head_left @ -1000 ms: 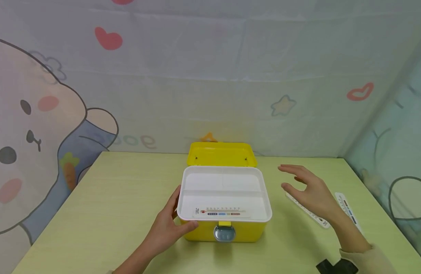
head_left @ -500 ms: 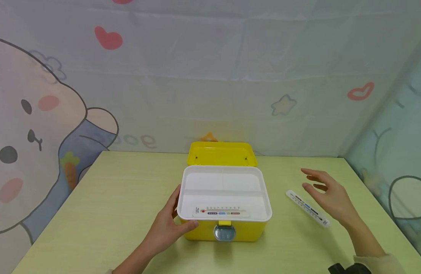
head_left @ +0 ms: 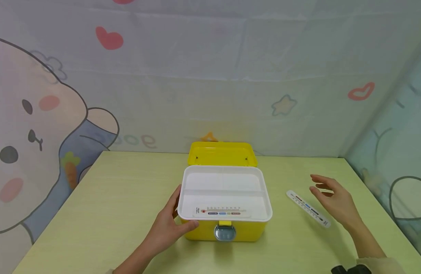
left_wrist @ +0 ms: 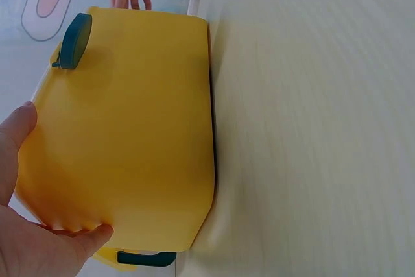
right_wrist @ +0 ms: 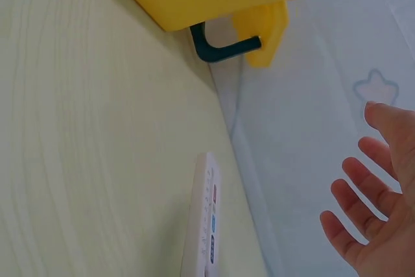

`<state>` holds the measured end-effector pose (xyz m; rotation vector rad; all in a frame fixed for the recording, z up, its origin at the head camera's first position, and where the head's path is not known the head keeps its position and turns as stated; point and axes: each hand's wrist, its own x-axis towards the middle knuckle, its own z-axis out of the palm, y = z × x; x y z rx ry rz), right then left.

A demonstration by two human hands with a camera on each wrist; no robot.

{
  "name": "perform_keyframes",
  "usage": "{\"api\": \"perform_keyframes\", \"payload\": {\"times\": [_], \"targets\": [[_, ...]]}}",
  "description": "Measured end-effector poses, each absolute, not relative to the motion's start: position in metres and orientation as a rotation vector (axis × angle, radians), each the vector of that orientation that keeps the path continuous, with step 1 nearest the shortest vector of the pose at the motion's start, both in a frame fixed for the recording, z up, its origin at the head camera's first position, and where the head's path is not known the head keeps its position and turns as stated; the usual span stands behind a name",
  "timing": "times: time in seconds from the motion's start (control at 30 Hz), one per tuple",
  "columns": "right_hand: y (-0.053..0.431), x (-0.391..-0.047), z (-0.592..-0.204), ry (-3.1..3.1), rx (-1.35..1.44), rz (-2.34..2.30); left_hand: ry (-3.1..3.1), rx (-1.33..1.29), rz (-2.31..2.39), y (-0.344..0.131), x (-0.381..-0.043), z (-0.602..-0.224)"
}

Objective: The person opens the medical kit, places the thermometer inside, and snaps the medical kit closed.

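Shifts right hand (head_left: pixel 338 201) rightward, loosely spread, empty, near loose thermometer (head_left: pixel 308 209), lower right of frame | keeps left hand (head_left: pixel 165 231) gripping yellow box (head_left: pixel 248 231), lower centre | leaves second thermometer (head_left: pixel 221 211) in tray (head_left: pixel 231 182); apparently between handlings

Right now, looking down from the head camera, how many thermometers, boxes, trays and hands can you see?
Thermometers: 2
Yellow box: 1
White tray: 1
Hands: 2, the left hand and right hand
Total: 6
The right hand could be hiding more.
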<state>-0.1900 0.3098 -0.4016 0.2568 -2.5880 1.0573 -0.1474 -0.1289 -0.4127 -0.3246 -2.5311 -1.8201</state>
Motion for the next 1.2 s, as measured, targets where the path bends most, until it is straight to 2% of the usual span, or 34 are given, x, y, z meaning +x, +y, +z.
{"api": "perform_keyframes", "payload": {"times": [0.6, 1.2], "targets": [[0.329, -0.199, -0.437, -2.810, 0.118, 0.979, -2.515, -0.336, -1.851, -0.129, -0.146, -0.411], [0.324, -0.199, -0.459, -2.957, 0.031, 0.901, -2.542, -0.306, -1.840, -0.130, -0.147, -0.414]]}}
